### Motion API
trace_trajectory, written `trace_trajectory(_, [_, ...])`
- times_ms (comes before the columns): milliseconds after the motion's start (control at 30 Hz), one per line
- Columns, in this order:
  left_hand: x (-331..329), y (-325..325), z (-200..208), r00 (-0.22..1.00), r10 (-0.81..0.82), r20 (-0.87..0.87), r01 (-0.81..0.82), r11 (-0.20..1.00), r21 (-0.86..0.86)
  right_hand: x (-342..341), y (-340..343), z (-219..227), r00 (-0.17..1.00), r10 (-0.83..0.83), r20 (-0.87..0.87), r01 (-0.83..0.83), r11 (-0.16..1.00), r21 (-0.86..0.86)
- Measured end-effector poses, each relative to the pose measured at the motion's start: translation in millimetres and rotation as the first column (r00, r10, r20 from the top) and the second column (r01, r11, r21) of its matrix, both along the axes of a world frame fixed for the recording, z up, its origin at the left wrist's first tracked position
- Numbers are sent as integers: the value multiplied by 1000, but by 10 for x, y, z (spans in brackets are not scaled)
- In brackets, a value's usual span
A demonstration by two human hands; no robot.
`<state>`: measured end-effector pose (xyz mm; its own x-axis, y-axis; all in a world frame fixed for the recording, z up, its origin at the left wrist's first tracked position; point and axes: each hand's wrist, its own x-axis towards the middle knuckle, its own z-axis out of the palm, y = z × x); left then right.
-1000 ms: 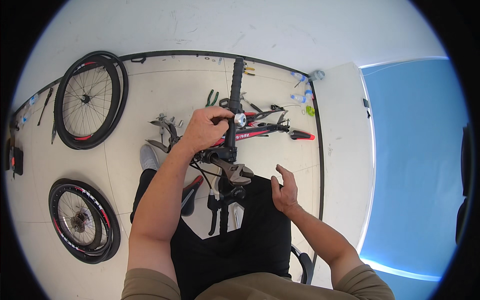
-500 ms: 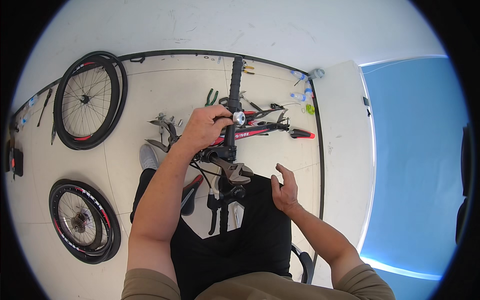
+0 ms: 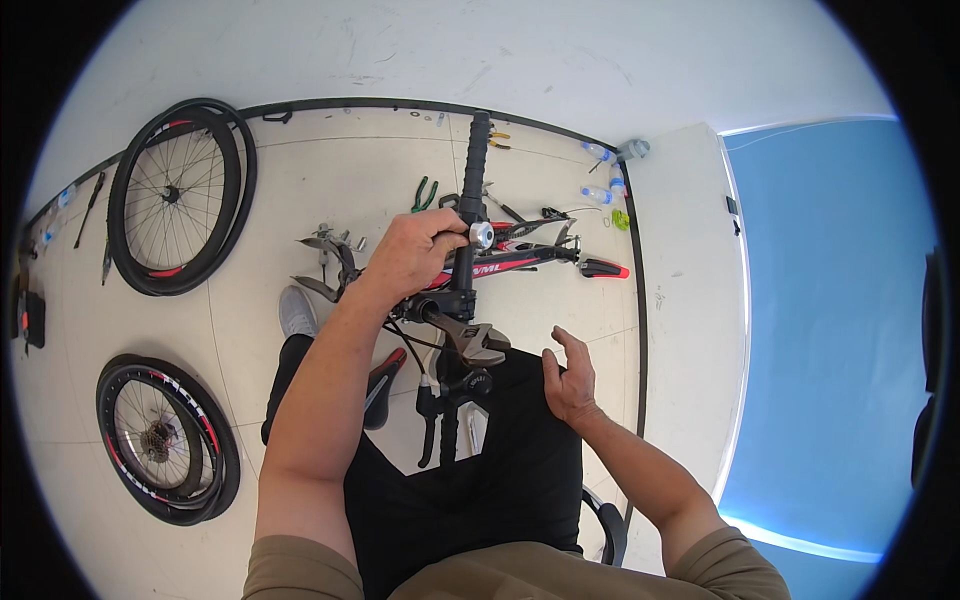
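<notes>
A bicycle handlebar (image 3: 474, 165) with a ribbed black grip stands before me, running away from my lap. My left hand (image 3: 415, 252) is closed at the bar, thumb and fingers pinched on the silver bicycle bell (image 3: 482, 236); its fingertips are partly hidden. An adjustable wrench (image 3: 478, 342) sits at the stem, just nearer than the bar's middle, and no hand touches it. Beside my right knee, my right hand (image 3: 571, 385) rests with thumb and fingers apart and nothing in it. A black brake lever (image 3: 428, 420) is on the near half of the bar.
The red and black bicycle frame (image 3: 500, 265) lies beyond the bar. Bicycle wheels (image 3: 228, 225) and another wheel stack (image 3: 228, 470) lie at the left. Green-handled pliers (image 3: 424, 194), a saddle (image 3: 380, 390) and water bottles (image 3: 597, 194) are on the floor; a wall bounds the far side.
The handlebar and bell have shifted very slightly to the right, my left hand keeping its pinch. My right hand has stayed where it was.
</notes>
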<state>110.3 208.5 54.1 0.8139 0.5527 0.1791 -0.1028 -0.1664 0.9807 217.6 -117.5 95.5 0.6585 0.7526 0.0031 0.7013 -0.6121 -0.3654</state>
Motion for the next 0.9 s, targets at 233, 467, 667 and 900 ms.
trace_trajectory(233, [-13, 8, -30, 999, -29, -31, 27, 996, -91, 6, -6, -14, 1000, 10, 5, -10, 1000, 23])
trace_trajectory(467, [-47, 44, -23, 995, -62, -78, 55, 994, -93, 10, -17, -17, 1000, 4, 6, -5, 1000, 27])
trace_trajectory(667, [-65, 58, -9, 988, -57, -143, 51, 998, -45, 20, -23, -28, 1000, -1, 7, 1, 1000, 18])
trace_trajectory(900, [-73, 69, -31, 986, -74, -149, 59, 993, -101, 6, 2, -5, 1000, -4, 5, 4, 1000, 8])
